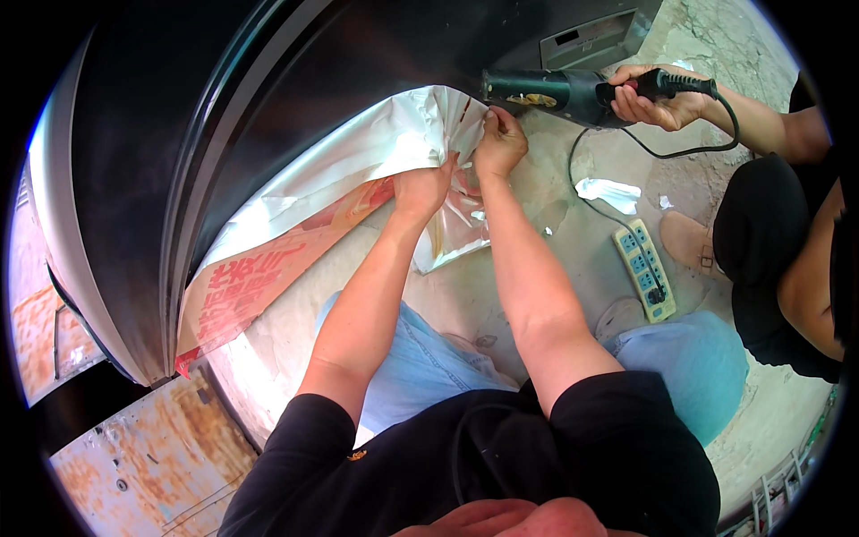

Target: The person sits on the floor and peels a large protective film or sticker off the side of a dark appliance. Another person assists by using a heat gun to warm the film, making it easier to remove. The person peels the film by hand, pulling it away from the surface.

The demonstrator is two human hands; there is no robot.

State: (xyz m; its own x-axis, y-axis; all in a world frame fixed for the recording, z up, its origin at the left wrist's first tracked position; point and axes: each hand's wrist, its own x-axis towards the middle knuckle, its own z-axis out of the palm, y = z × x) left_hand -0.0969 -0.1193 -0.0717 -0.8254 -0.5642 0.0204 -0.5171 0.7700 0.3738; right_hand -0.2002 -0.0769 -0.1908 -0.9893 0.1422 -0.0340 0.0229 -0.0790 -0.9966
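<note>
A large sheet of film (358, 134), silvery white on one side and with red print along its lower part, hangs along the lower edge of a glossy black panel (394, 45). My left hand (424, 190) is closed on the gathered film, its fingertips partly hidden by the folds. Just right of it, my right hand (501, 143) pinches the film's upper right corner close to the panel. Beside that corner, a co-worker's hand (658, 103) holds a black heat gun (555, 94), its nozzle toward the panel and the film.
A pale power strip (642, 268) lies on the concrete floor to the right, with a black cord (595, 208) running to it. Crumpled white scraps (610, 194) lie nearby. The co-worker crouches at the right. A rusty metal surface (152, 456) stands at lower left.
</note>
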